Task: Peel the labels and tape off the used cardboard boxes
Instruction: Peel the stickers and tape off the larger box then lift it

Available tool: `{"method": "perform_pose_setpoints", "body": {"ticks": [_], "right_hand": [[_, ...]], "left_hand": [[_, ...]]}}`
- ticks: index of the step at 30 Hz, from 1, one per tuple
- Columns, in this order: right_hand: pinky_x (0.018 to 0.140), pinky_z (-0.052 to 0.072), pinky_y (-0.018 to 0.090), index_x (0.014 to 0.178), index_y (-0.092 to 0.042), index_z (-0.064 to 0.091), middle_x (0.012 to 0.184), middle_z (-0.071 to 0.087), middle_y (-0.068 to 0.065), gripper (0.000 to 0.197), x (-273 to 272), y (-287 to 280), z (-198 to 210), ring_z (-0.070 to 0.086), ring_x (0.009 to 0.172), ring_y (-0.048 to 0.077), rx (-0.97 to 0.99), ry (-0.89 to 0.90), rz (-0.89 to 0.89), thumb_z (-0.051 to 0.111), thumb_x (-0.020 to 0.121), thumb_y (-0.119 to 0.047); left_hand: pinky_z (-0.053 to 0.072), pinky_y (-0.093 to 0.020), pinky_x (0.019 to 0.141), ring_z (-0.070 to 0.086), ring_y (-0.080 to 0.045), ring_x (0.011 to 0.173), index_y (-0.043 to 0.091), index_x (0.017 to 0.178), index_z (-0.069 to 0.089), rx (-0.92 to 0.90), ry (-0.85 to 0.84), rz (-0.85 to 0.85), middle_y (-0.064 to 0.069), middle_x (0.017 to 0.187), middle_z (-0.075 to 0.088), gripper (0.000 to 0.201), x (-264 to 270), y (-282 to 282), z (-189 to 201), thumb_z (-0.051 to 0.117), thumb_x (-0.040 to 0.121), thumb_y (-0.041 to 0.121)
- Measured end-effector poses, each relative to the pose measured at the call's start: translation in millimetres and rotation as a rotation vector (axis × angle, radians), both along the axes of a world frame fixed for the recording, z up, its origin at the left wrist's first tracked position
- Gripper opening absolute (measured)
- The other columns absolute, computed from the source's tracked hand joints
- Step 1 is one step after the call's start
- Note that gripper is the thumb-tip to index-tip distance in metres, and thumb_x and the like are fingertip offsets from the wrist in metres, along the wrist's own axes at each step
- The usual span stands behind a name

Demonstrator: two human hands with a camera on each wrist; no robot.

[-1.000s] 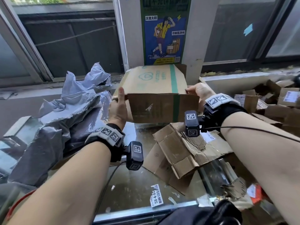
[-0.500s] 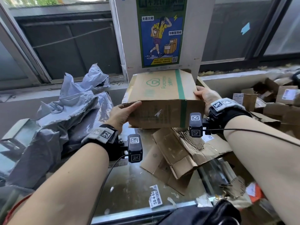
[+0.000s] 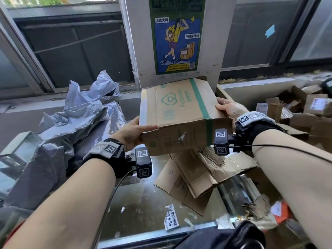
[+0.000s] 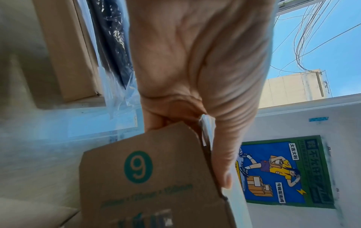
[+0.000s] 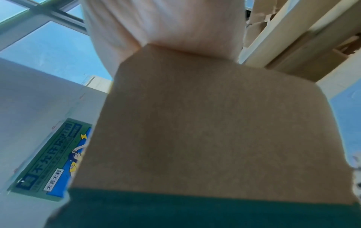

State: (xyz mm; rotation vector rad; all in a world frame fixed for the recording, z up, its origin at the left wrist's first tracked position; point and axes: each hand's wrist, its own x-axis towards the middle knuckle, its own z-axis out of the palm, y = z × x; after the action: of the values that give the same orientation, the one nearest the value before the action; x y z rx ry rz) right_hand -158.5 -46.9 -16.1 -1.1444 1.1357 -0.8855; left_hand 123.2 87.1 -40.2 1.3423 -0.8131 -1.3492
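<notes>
Left hand (image 3: 133, 133): mine, clamped on the near-left corner of the Purcotton box (image 3: 179, 112), held above the table. Right hand (image 3: 230, 109): gripping the opposite end. Green tape (image 3: 199, 99): crosses the box's width, nearest my right hand.

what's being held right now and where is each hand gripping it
The cardboard box, held up between both hands: the left hand grips its near left corner, thumb on top, and the right hand grips its right end.
</notes>
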Motion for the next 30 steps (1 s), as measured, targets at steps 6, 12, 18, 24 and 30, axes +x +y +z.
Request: {"method": "perform_pose_setpoints", "body": {"ticks": [6,12,18,24,30], "right_hand": [[0.096,0.044,0.024,0.122,-0.009,0.064,0.121,0.065,0.008,0.034,8.0,-5.0,2.9,0.06,0.102,0.016,-0.218,0.3,-0.322,0.062,0.089,-0.019],[0.095,0.04,0.031,0.125,-0.016,0.06,0.127,0.06,0.011,0.033,27.1,-1.0,22.3,0.053,0.118,0.03,-0.409,0.574,-0.501,0.041,0.098,-0.019],[0.105,0.035,0.032,0.14,-0.01,0.037,0.138,0.044,0.01,0.049,60.9,10.6,63.6,0.046,0.124,0.021,-0.659,0.37,-0.466,0.043,0.098,-0.035],[0.103,0.039,0.038,0.134,-0.009,0.041,0.131,0.046,0.008,0.06,69.1,27.2,81.4,0.046,0.119,0.02,-0.813,0.287,-0.552,0.049,0.082,-0.038],[0.109,0.031,0.048,0.147,-0.009,0.013,0.146,0.032,0.016,0.106,67.0,24.6,74.4,0.034,0.133,0.036,-0.571,0.898,-0.274,0.079,0.071,-0.038]], "left_hand": [[0.058,-0.034,0.078,0.066,-0.021,0.095,0.016,0.128,0.047,-0.151,-0.044,0.116,-0.007,0.108,0.067,0.061,-16.4,-10.9,15.0,0.067,0.077,-0.011],[0.05,-0.036,0.098,0.061,-0.022,0.113,0.012,0.143,0.036,-0.34,-0.457,0.161,-0.009,0.126,0.061,0.073,-39.0,-22.3,29.8,0.068,0.079,-0.007],[0.035,-0.032,0.06,0.062,-0.03,0.074,0.036,0.145,0.037,-0.449,-1.568,0.235,-0.008,0.087,0.07,0.066,-55.6,-9.9,28.6,0.049,0.09,0.001],[0.028,-0.02,0.044,0.048,-0.02,0.034,0.023,0.122,0.066,-0.652,-1.913,0.172,0.001,0.047,0.056,0.064,-37.4,-12.8,15.6,0.059,0.069,-0.011],[0.04,-0.02,0.043,0.05,-0.019,0.032,0.023,0.099,0.075,-0.813,-2.037,0.082,0.003,0.043,0.053,0.055,-43.0,-5.1,17.1,0.029,0.077,0.004]]}}
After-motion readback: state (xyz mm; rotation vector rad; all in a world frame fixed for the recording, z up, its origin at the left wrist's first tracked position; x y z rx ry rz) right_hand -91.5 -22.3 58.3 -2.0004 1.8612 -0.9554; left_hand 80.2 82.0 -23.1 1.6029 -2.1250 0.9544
